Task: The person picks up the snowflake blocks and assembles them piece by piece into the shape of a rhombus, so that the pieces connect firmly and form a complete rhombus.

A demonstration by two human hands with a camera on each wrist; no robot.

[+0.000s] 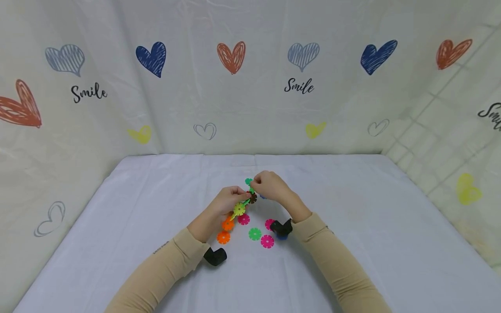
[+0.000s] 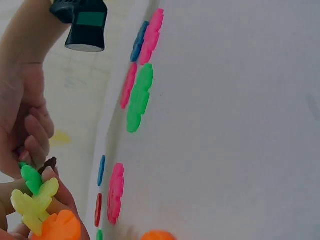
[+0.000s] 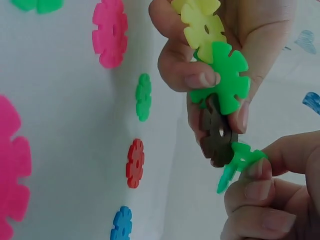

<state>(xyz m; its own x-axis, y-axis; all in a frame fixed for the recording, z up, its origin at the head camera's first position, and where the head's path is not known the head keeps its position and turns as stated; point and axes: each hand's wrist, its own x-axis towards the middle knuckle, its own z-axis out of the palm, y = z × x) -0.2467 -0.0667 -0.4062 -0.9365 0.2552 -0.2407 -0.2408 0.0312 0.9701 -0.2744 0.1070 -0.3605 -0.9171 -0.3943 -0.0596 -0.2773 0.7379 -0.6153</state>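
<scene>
A chain of notched plastic discs hangs between the two hands. It runs from an orange disc (image 1: 228,224) through yellow discs (image 1: 239,209) and a green disc (image 3: 227,77) to a brown disc (image 3: 216,132). My left hand (image 1: 231,199) grips the chain around the yellow and green discs, thumb on the green one's face. My right hand (image 1: 270,186) pinches a smaller-looking green disc (image 3: 244,157) between thumb and fingertips. That piece meets the brown disc's edge in the right wrist view. In the left wrist view, the right hand's fingers (image 2: 37,135) partly hide this joint.
On the white-covered table (image 1: 332,195) lie loose discs: pink (image 1: 267,241), green (image 1: 255,234), another pink (image 1: 244,219), red (image 3: 135,163) and blue (image 3: 121,225). A second orange disc (image 1: 223,237) is below the chain. Black wrist cameras (image 1: 215,256) hang under both forearms.
</scene>
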